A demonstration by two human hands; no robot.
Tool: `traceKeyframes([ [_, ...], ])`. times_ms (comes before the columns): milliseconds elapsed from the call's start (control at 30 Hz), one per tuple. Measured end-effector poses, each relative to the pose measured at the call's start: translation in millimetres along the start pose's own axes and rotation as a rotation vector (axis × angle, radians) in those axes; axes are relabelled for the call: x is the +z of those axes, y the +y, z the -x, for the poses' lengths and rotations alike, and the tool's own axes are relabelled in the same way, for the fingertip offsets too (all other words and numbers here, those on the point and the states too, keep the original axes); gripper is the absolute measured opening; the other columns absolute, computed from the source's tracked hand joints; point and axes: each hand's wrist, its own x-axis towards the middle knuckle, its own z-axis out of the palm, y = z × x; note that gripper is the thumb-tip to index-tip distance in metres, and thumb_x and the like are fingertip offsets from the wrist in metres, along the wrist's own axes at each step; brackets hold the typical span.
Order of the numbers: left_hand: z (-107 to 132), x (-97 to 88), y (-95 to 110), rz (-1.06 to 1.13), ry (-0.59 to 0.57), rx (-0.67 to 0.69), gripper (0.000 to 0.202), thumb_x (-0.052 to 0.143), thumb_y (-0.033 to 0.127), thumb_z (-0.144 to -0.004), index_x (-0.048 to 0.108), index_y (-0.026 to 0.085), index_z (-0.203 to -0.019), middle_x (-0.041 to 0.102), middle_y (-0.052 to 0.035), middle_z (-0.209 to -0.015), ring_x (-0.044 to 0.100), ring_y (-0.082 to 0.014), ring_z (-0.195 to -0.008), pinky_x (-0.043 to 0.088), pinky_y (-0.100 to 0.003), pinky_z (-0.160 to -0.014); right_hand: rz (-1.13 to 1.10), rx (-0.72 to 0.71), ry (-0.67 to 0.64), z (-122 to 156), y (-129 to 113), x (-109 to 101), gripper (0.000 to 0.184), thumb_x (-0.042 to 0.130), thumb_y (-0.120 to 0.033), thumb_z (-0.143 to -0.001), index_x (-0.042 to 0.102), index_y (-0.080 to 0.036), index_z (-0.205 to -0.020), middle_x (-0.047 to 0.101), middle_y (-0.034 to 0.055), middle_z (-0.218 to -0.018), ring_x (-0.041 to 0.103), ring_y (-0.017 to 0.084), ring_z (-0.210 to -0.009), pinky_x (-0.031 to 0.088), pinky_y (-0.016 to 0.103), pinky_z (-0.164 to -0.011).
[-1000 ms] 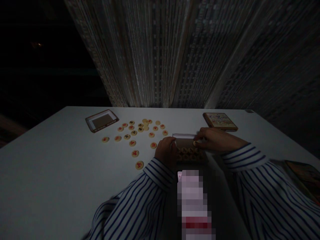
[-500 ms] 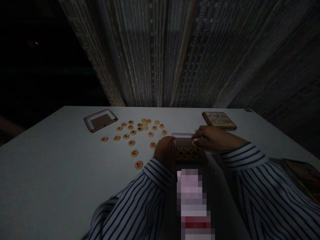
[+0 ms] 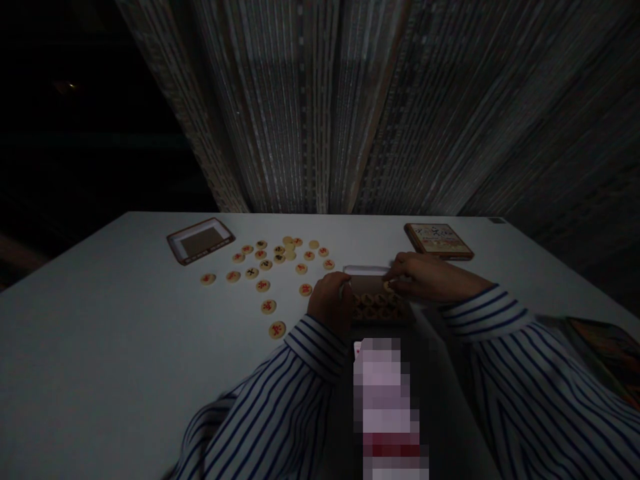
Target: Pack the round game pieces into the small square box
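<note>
White counter (image 3: 125, 347) carries the box (image 3: 367, 271), two rows of discs (image 3: 369, 300) in its near part. Right hand (image 3: 425, 275): grip closed, pinching one disc (image 3: 387, 286) at the box's far right. Left hand (image 3: 330, 300) at the box's left edge; grip partly hidden, closure cannot be told. Loose discs (image 3: 269, 307) lie leftward.

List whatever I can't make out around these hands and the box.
Head view:
- Held piece's full marking: covered by the right hand.
- Characters on the boxed pieces: too dark, small.
- Left hand's grip on the box: hidden by itself.
- Dark flat item: cut off by right edge.
- Pale shape: pixelated.
</note>
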Motion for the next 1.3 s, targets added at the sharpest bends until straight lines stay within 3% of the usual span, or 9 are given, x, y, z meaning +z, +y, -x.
traceKeyframes([
  [433, 0.5, 2.4, -2.4, -0.021, 0.047, 0.033, 0.019, 0.047, 0.011, -0.076, 0.06, 0.015, -0.089, 0.066, -0.0073, -0.088, 0.061, -0.0168, -0.082, 0.052, -0.032, -0.075, -0.026, 0.01, -0.047, -0.4, -0.7, -1.2, 0.026, 0.05, -0.025, -0.077, 0.069, -0.02, -0.095, 0.062, 0.0089, -0.089, 0.058, 0.021, -0.085, 0.044, 0.034, -0.077],
  [1300, 0.3, 2.4, -3.2, -0.011, 0.035, 0.01, 0.02, 0.047, 0.011, -0.075, 0.06, 0.015, -0.09, 0.065, -0.0078, -0.09, 0.061, -0.0172, -0.084, 0.051, -0.032, -0.077, -0.008, 0.045, -0.039, 0.0, -2.0, -1.9, 0.026, 0.053, -0.022, -0.074, 0.07, -0.021, -0.094, 0.063, 0.008, -0.09, 0.059, 0.021, -0.085, 0.044, 0.033, -0.078],
])
